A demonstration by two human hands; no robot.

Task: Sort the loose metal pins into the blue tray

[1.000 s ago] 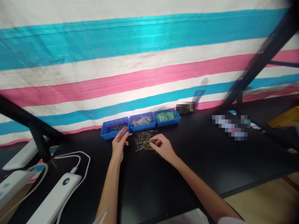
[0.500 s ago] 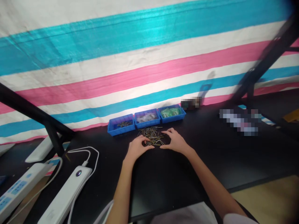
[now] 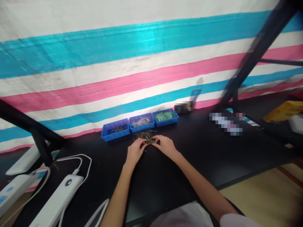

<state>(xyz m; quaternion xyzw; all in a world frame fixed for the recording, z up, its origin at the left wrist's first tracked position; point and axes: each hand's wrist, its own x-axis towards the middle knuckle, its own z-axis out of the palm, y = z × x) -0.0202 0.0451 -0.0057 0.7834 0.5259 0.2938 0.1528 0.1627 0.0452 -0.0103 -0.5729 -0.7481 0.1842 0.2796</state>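
A loose pile of thin metal rods (image 3: 143,135), silver and gold-toned and possibly screws or drill bits, lies on the black table (image 3: 189,157). My left hand (image 3: 136,150) curls in from the left, thumb and fingers closed on the near part of the pile. From the other side my right hand (image 3: 165,145) closes on the same clump, which sits between both sets of fingertips. Some fingertips are hidden among the rods. Just behind the pile stand three blue trays: a left tray (image 3: 115,136) with similar rods, a middle tray (image 3: 142,128) with clear bags, and a right tray (image 3: 167,122) with green-tinted bags.
A white power bank (image 3: 56,201) with a white cable lies at left, near a power strip (image 3: 17,189). Black frame legs (image 3: 248,60) rise on both sides. A striped sheet (image 3: 142,72) hangs behind. Blurred items (image 3: 226,124) and a yellow object (image 3: 282,110) are at right.
Both hands have moved closer together and drawn in on the near part of the pile, gathering rods between them. The view has shifted slightly to the right.
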